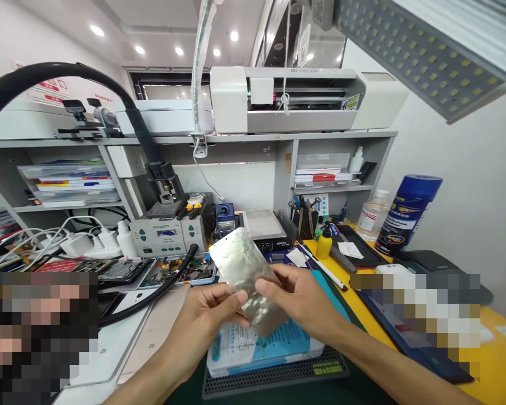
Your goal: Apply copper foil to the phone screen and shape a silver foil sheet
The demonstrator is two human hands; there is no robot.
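Note:
A crinkled silver foil pouch [247,267] is held up at a tilt in the middle of the head view. My left hand [213,309] pinches its lower left edge, thumb on the front face. From the other side, my right hand [295,287] grips the right edge, its thumb also pressed on the foil. What the pouch contains cannot be seen. Below the hands lies a blue and white printed box [265,349], partly covered by the pouch and fingers. It rests on a dark mesh-patterned mat [278,379].
Behind the hands stand a soldering station [164,236] and a flat heating plate [263,225]. A black hose [164,295] curves across the left. At right are a yellow bottle [324,245], a blue spray can [407,216] and a clear bottle [371,216]. An LED lamp [425,56] hangs above.

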